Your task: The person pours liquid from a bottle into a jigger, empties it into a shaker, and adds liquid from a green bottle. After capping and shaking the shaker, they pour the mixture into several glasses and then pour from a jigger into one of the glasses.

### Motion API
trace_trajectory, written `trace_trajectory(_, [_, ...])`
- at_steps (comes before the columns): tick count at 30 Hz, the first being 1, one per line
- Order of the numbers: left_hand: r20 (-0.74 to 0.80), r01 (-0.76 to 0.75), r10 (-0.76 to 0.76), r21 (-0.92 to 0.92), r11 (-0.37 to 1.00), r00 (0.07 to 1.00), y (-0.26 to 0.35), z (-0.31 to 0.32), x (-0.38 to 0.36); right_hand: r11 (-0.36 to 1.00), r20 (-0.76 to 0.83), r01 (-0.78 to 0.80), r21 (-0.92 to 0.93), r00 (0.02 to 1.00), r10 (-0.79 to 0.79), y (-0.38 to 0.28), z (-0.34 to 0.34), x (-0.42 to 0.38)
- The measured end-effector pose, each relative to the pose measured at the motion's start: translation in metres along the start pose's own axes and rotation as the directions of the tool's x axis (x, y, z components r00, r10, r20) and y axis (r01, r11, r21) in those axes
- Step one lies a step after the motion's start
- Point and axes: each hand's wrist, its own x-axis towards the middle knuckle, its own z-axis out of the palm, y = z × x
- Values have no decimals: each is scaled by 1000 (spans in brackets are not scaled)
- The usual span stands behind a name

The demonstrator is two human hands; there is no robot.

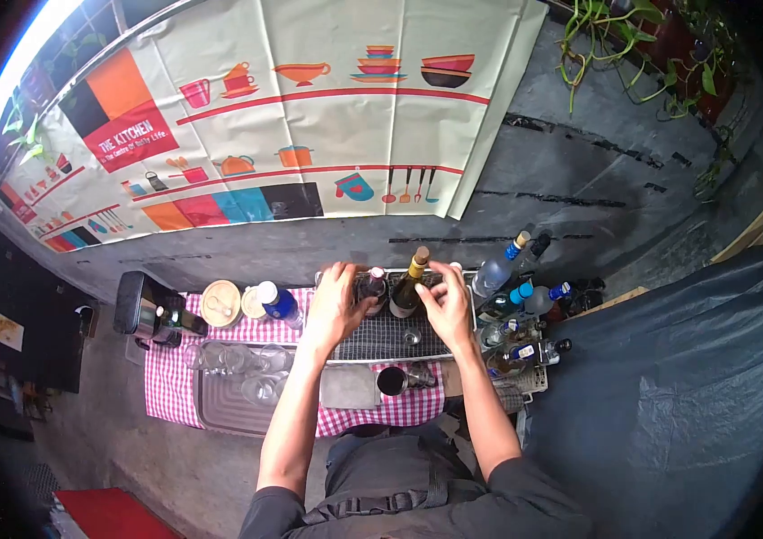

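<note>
My left hand (336, 305) is beside a small dark bottle with a pink cap (375, 286), fingers apart and thumb reaching to its side. A green wine bottle (406, 295) with a cork stopper and yellow neck stands to the right of it. At that bottle's right side is my right hand (446, 304), fingers spread in a loose curve and thumb tip right at the bottle's shoulder. Both bottles stand upright on a black grid mat (363, 334) within a pale-rimmed tray. A small clear glass (412, 336) sits on the mat in front of the wine bottle.
Several liquor bottles (494, 272) crowd the right. A blue bottle with a white cap (279, 304), a wooden-lidded jar (220, 304) and a black container (136, 304) stand left. Glasses (264, 386) occupy a brown tray (211, 409). Nearer me are a grey cloth (349, 387) and dark cup (391, 381).
</note>
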Motion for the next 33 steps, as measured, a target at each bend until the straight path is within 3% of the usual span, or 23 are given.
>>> trace_trajectory(2, [20, 39, -37, -148, 988, 999, 3, -13, -20, 1000, -64, -1, -7, 998, 1, -16, -1, -23])
trace_trajectory(3, [-92, -66, 54, -140, 988, 994, 2, -17, -31, 1000, -57, -16, -12, 998, 15, -23, -2, -33])
trace_trajectory(4, [-99, -66, 53, -138, 988, 994, 1, -24, -43, 999, -49, -31, -17, 998, 30, -27, -2, -43])
trace_trajectory(6, [274, 210, -135, -266, 941, 952, 3, -44, -66, 999, 11, -33, -7, 999, 33, -24, 1, -67])
trace_trajectory(7, [265, 213, -128, -326, 921, 956, 0, -45, -81, 993, 80, -107, 47, 991, 103, -27, 5, -79])
trace_trajectory(9, [283, 237, -127, -401, 885, 951, 1, -52, -111, 988, 248, -125, 92, 964, 99, -32, 15, -102])
trace_trajectory(10, [228, 151, -46, -466, 872, 972, -10, -44, -132, 984, 322, -142, 105, 941, 101, -34, 24, -115])
trace_trajectory(12, [341, 305, -148, -469, 829, 928, -14, -44, -168, 988, 422, -100, 121, 906, 39, -52, 41, -136])
trace_trajectory(13, [389, 379, -206, -445, 811, 898, -14, -46, -184, 978, 524, -189, 84, 843, 118, -56, 49, -147])
trace_trajectory(14, [435, 451, -261, -419, 788, 862, -14, -49, -199, 981, 556, -177, 77, 824, 106, -64, 57, -155])
trace_trajectory(16, [377, 444, -274, -499, 744, 885, -21, -47, -232, 979, 617, -193, 69, 779, 110, -75, 75, -170])
trace_trajectory(20, [411, 616, -463, -454, 643, 786, -27, -62, -285, 964, 693, -263, 41, 703, 162, -82, 107, -195])
trace_trajectory(24, [302, 672, -607, -437, 598, 736, -20, -78, -327, 973, 718, -189, 132, 695, 38, -100, 123, -209])
trace_trajectory(29, [212, 717, -724, -476, 510, 656, -8, -83, -366, 976, 839, -180, 123, 544, -5, -117, 136, -226])
trace_trajectory(33, [153, 734, -788, -502, 457, 596, 0, -81, -399, 956, 862, -180, 231, 493, -115, -120, 152, -248])
